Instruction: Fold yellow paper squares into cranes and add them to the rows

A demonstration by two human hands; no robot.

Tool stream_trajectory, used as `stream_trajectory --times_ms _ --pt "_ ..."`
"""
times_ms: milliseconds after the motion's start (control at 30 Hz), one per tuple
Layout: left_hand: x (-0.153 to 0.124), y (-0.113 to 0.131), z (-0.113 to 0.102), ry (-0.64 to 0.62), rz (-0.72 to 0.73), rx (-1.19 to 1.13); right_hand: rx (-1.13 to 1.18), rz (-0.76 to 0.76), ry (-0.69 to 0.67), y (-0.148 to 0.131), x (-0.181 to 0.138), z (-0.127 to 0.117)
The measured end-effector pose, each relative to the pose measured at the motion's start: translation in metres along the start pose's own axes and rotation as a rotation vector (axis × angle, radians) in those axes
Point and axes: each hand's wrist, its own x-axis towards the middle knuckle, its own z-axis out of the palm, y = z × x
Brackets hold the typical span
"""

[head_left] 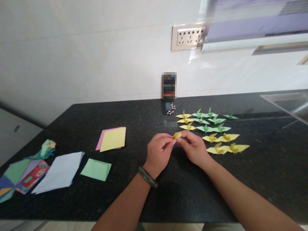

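Note:
My left hand (pixel 159 153) and my right hand (pixel 193 148) meet over the middle of the black countertop (pixel 134 199), both pinching a small folded piece of yellow paper (pixel 177 135) between their fingertips. A dark bangle (pixel 148 177) circles my left wrist. Just right of my hands lie rows of finished paper cranes, yellow ones (pixel 225 142) nearest and green ones (pixel 208 121) farther back.
A yellow sheet on a pink sheet (pixel 112 139) lies to the left, then a green sheet (pixel 96 169), a pale blue stack (pixel 60 172) and patterned papers (pixel 20 176). A phone (pixel 168 87) leans on the wall under a socket strip (pixel 189 37). A sink (pixel 291 104) sits at the far right.

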Motion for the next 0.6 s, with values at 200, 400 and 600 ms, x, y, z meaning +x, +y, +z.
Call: stream_trajectory --times_ms 200,400,600 --pt "-0.0012 0.0011 0.0003 -0.015 -0.039 -0.030 0.053 0.045 -0.030 0.0012 -0.0005 -0.0005" --pt "-0.0013 -0.0035 0.0024 -0.068 -0.233 -0.181 0.041 0.063 -0.085 0.0013 -0.0003 -0.0028" --pt "0.0033 -0.0038 0.0016 -0.095 -0.206 -0.216 0.082 0.106 -0.142 0.0023 0.0000 -0.0028"
